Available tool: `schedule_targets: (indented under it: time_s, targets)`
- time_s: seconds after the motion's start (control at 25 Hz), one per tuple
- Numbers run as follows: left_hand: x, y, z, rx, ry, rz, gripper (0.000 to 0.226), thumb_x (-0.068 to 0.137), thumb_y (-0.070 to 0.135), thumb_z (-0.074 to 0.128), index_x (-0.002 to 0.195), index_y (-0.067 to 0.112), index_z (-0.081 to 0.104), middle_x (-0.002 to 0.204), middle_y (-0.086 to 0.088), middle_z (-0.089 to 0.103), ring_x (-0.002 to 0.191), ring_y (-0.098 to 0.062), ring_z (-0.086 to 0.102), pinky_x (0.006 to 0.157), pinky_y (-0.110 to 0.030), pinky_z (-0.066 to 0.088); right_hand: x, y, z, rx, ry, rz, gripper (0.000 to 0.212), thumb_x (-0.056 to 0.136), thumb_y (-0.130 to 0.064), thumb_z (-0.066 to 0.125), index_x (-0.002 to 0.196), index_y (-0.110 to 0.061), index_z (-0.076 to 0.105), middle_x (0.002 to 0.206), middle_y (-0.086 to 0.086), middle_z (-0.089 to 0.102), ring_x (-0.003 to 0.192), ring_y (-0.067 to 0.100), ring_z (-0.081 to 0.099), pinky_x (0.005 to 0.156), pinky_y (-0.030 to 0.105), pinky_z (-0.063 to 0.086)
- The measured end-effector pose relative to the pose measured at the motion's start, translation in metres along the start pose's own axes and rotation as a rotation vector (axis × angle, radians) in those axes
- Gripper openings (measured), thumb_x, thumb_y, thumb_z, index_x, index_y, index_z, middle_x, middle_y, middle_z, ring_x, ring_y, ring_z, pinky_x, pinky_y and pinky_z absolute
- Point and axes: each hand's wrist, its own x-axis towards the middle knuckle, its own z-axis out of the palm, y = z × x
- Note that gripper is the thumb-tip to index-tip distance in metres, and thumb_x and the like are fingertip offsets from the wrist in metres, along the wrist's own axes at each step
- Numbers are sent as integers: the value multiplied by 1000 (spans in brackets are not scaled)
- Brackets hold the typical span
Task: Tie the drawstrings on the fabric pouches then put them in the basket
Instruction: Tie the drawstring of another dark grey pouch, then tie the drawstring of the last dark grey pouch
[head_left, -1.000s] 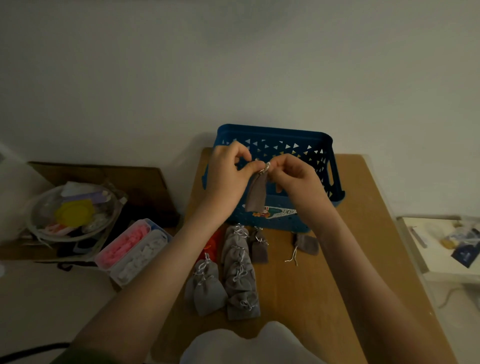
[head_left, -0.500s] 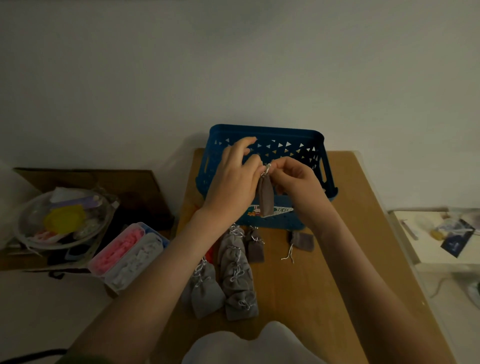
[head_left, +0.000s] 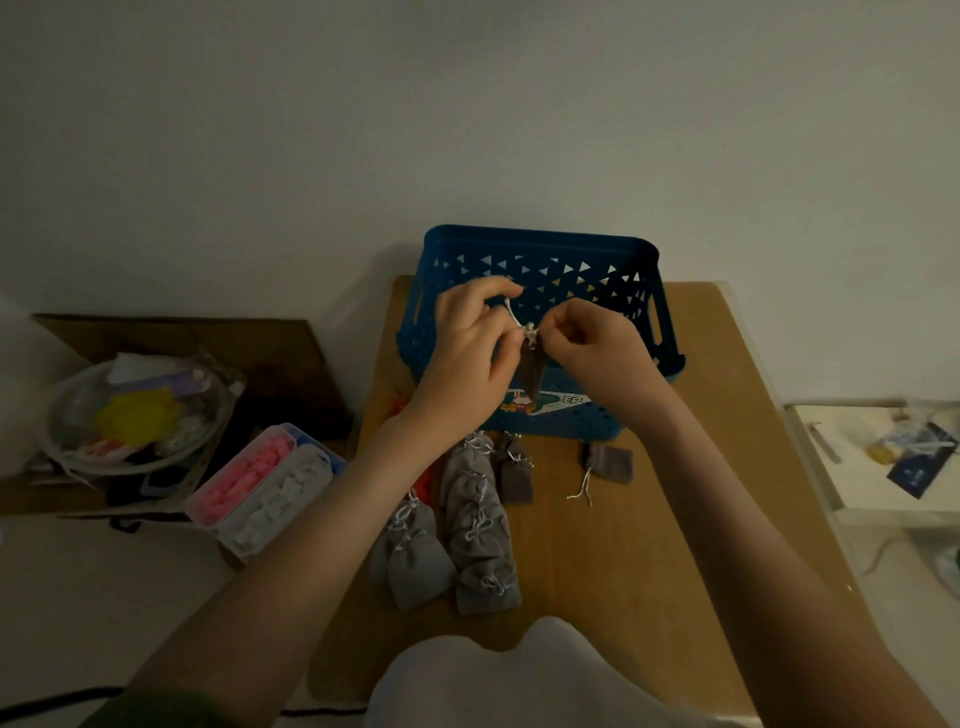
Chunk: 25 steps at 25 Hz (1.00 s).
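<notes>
Both hands are curled tight. The left hand (head_left: 467, 364) pinches a white drawstring (head_left: 511, 313); the right hand (head_left: 597, 353) pinches the neck of the grey pouch (head_left: 532, 373) hanging between them. The basket (head_left: 540, 236) stands just behind the hands.

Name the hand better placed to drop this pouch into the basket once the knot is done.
Right, probably. The right hand pinches the pouch at its neck, close to the basket; the left hand holds the drawstring loop and must release first.
</notes>
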Motion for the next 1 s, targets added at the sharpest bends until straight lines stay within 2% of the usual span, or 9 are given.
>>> schedule_targets:
  time_s: [0.16,0.28,0.36,0.44,0.56,0.64,0.8,0.88,1.0]
  targets:
    - [-6,-8,5,-154,-168,-276,14,90,14,61,81,4,66,137,-12,36,128,-21,29,101,-23,21,0,23,-7,360,-206,18,11,95,-19,56,102,-12,60,97,3,63,91,14,60,81,28,49]
    - [-16,-18,10,-217,-286,-403,12,92,17,59,82,14,65,140,-4,31,132,-19,24,101,-24,18,-2,51,2,463,-436,98,36,87,-25,60,123,-24,56,119,1,60,112,19,58,93,34,48]
    - [-25,-26,17,-309,-408,-480,14,94,19,57,82,20,62,139,2,32,132,-18,23,102,-23,16,-7,69,15,418,-535,170,29,88,-21,61,117,-23,60,109,2,64,104,19,60,90,37,45]
    - [-37,-39,29,-205,-557,-509,13,95,21,55,86,20,64,138,2,35,132,-21,23,107,-27,16,-13,85,28,430,-560,274,9,91,-10,59,98,-15,62,83,0,62,77,11,58,71,28,45]
    - [-60,-61,46,23,-854,-591,23,100,30,44,104,16,62,134,-2,43,126,-27,32,107,-39,27,-25,111,46,244,-532,437,14,92,-6,58,81,-14,59,62,-5,52,56,8,45,51,19,36]
    - [-74,-68,50,-52,-864,-748,29,100,37,40,110,15,55,120,-3,53,115,-24,46,96,-38,39,-34,134,61,25,-522,548,18,89,-2,55,73,-10,57,55,1,47,51,14,41,45,23,32]
    - [-89,-70,61,-87,-828,-864,36,101,38,37,124,12,50,112,-2,57,106,-20,56,85,-32,43,-49,167,87,-56,-437,765,6,87,-1,56,88,2,61,59,8,50,48,16,43,43,24,34]
    - [-93,-73,71,-50,-842,-859,33,101,31,37,127,12,47,117,-9,60,105,-24,59,89,-37,48,-50,174,95,-7,-413,782,19,84,2,59,103,6,60,63,8,53,51,15,46,46,24,37]
    - [-96,-76,85,-35,-873,-861,29,100,21,38,127,13,46,121,-13,56,104,-24,60,92,-38,48,-50,179,97,-31,-484,750,37,78,0,68,110,-8,53,80,7,57,64,16,54,51,23,41]
